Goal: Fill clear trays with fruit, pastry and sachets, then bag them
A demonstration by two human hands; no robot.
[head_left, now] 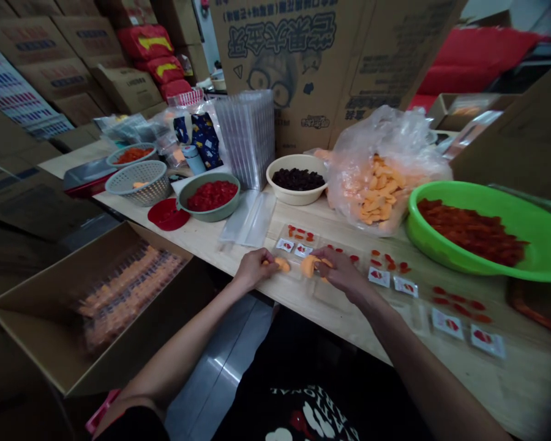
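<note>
My left hand (253, 269) is closed in a pinch at the table's front edge, with a pale orange candy piece (283, 264) at its fingertips. Just to its right, my right hand (342, 272) grips more orange candy pieces (310, 265); how many is unclear. Both hands hover over the near part of a clear plastic tray (294, 269). Its far part holds small red and orange pieces (300, 234) and two white sachets (285, 245). Further trays to the right carry red pieces (461, 304) and white sachets (447, 323).
A plastic bag of orange pieces (380, 190) stands behind my right hand, beside a green basin (544, 263). A cream bowl (296, 197) of dark pieces, a grey-green bowl (213, 214) and clear plastic sleeves (248, 220) lie further left. A carton (32, 318) holds filled packs below.
</note>
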